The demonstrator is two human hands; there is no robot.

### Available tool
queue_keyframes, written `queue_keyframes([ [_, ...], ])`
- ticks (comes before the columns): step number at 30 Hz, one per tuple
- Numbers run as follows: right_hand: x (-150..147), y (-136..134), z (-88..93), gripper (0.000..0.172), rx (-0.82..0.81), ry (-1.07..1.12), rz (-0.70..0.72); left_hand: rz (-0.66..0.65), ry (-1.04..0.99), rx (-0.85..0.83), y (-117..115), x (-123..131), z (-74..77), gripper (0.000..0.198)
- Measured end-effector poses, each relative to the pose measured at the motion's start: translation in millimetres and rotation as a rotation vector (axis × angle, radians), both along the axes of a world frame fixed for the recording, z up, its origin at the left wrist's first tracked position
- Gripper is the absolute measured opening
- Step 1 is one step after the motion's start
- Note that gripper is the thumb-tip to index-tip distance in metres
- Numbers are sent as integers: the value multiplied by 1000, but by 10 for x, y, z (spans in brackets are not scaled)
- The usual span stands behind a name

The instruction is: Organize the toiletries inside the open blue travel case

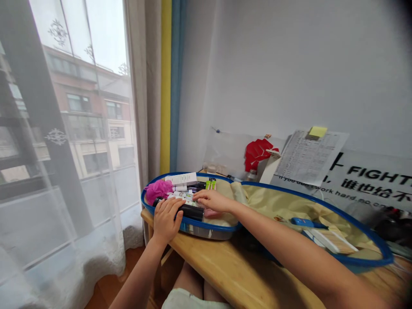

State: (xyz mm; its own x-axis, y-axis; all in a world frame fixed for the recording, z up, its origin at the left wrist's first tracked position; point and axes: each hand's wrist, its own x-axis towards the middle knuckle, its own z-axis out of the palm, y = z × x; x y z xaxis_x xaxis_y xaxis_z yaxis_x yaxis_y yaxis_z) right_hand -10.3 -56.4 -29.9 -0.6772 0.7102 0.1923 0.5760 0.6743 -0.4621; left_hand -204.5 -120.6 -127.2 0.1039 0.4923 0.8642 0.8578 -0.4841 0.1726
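A blue-rimmed oval bag (222, 226) lies open on a wooden table (222, 270), its left half packed with toiletries. My left hand (166, 218) rests on the bag's near rim, fingers curled over a black tube (192, 211). My right hand (210, 198) lies flat on the items inside, fingers stretched toward small white packets (182, 195). A pink bath puff (159, 190) sits at the left end. A white box (181, 178) and a green packet (210, 184) lie at the back.
The bag's yellow-lined lid (322, 214) lies open to the right, holding a blue object (304, 222) and a book (331, 240). Papers (309, 156), a red cut-out (257, 152) and a banner (370, 180) lean against the wall. A sheer curtain (64, 171) hangs left.
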Motion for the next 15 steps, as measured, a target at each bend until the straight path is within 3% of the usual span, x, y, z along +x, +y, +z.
queue_keyframes([
  [4, 520, 183, 233, 31, 42, 51, -178, -9, 8, -3, 6, -11, -12, 35],
  [9, 1724, 412, 504, 32, 72, 9, -544, -3, 2, 1, 12, -11, -17, 35],
  [12, 2434, 381, 475, 22, 45, -94, -729, -1, 1, 8, 10, -6, -10, 35],
  [15, 2942, 262, 294, 22, 12, -189, -831, 6, 13, 22, 9, -7, 1, 34],
])
